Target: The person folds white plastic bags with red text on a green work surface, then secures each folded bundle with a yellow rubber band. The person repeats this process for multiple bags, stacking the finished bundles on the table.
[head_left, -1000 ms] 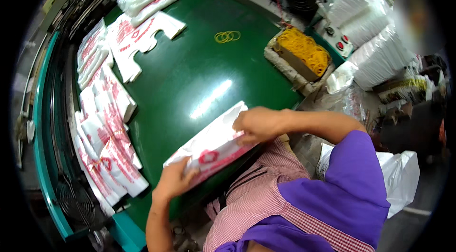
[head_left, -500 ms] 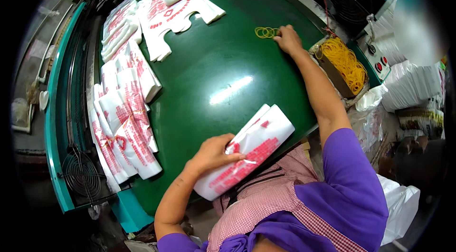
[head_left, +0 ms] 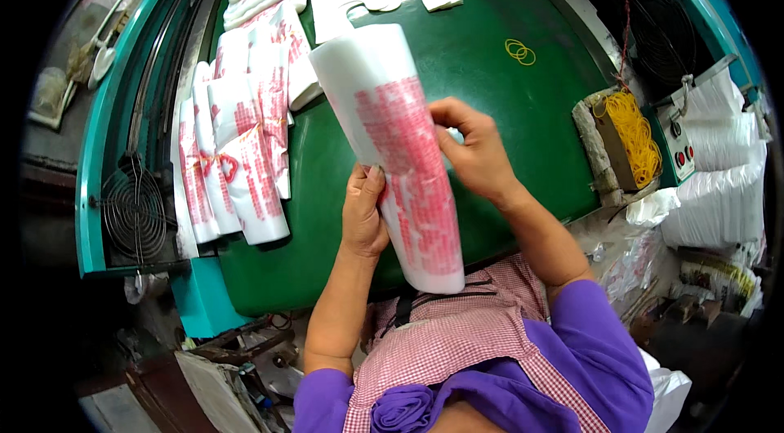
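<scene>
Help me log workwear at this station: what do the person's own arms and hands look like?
The left sleeve and right sleeve are plain purple and short, leaving the forearms uncovered. The left hand and right hand are gloveless; no watch or bracelet shows.

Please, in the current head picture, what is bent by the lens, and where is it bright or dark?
Head view: the teal rail at left curves near the fisheye rim, and the picture's corners are black; the folded plastic-bag bundle is bright at its plain white ends; the wire fan guard lies in shade.
</scene>
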`<state>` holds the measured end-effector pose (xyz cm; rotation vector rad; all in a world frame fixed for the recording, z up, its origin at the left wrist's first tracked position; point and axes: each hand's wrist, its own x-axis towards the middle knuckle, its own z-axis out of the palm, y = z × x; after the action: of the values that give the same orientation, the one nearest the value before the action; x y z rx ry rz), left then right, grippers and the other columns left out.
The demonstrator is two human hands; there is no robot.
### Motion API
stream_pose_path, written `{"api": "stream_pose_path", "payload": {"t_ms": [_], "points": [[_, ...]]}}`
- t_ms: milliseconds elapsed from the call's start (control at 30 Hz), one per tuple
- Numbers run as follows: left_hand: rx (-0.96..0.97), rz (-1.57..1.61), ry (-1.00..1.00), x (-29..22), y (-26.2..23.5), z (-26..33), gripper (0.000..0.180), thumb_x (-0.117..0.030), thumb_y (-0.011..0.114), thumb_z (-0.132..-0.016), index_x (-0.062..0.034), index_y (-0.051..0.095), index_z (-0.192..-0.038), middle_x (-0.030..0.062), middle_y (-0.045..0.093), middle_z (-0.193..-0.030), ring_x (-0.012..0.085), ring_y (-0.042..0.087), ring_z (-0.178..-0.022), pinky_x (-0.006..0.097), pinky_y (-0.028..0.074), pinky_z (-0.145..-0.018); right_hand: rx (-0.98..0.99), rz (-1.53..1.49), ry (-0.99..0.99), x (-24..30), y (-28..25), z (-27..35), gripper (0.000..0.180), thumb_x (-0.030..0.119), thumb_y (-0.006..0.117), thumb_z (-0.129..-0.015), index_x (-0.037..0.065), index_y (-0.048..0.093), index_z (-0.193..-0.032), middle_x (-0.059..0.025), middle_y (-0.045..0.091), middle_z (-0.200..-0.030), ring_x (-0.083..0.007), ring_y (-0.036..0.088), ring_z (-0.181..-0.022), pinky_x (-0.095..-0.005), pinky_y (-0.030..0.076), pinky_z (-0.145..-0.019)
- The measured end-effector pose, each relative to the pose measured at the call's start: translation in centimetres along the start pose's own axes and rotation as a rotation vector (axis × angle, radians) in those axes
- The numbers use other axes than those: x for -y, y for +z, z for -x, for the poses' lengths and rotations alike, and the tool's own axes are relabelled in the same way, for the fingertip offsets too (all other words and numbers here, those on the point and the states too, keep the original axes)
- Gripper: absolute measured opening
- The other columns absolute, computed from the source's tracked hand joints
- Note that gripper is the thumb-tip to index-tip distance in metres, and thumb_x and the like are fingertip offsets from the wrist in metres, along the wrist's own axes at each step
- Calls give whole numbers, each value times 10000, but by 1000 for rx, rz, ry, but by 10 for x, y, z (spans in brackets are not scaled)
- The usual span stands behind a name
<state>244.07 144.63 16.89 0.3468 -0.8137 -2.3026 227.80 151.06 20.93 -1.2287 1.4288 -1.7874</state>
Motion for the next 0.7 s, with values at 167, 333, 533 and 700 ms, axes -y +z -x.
{"api": "stream_pose_path", "payload": {"t_ms": [167, 333, 533, 700], "points": [[7, 142, -149, -13, -10, 14, 402, -206, 554, -936, -22, 450, -1278, 106, 618, -1114, 217, 632, -981, 380, 515, -897, -55, -1213, 553, -34, -15, 7, 250, 3, 491, -898, 57, 519, -1140, -144, 615, -978, -135, 556, -688, -262, 497, -662], [75, -920, -61, -57, -39, 40, 593, -90, 762, -737, -53, 517, -1276, 60, 589, -993, 148, 589, -906, 287, 489, -819, 254, -710, 202, 52, -16, -13, 371, 26, 542, -881, 53, 462, -1242, -212, 581, -1157, -203, 635, -689, -299, 529, -571], [-172, -1002, 194, -114, -77, 39, 443, 86, 686, -679, -68, 513, -1058, 31, 504, -947, 110, 533, -897, 244, 479, -815, 886, 104, -327, 37, 28, 9, 281, -37, 588, -832, 20, 602, -1107, -140, 648, -1056, -178, 658, -847, -338, 535, -744], [-472, -1098, 647, -196, -122, 13, 227, 8, 615, -848, -40, 555, -1062, 16, 565, -927, 89, 535, -851, 224, 450, -753, 438, -65, -93, -24, 68, -13, 357, 13, 608, -835, 27, 562, -1189, -154, 581, -1218, -288, 532, -1159, -421, 385, -1026]]}}
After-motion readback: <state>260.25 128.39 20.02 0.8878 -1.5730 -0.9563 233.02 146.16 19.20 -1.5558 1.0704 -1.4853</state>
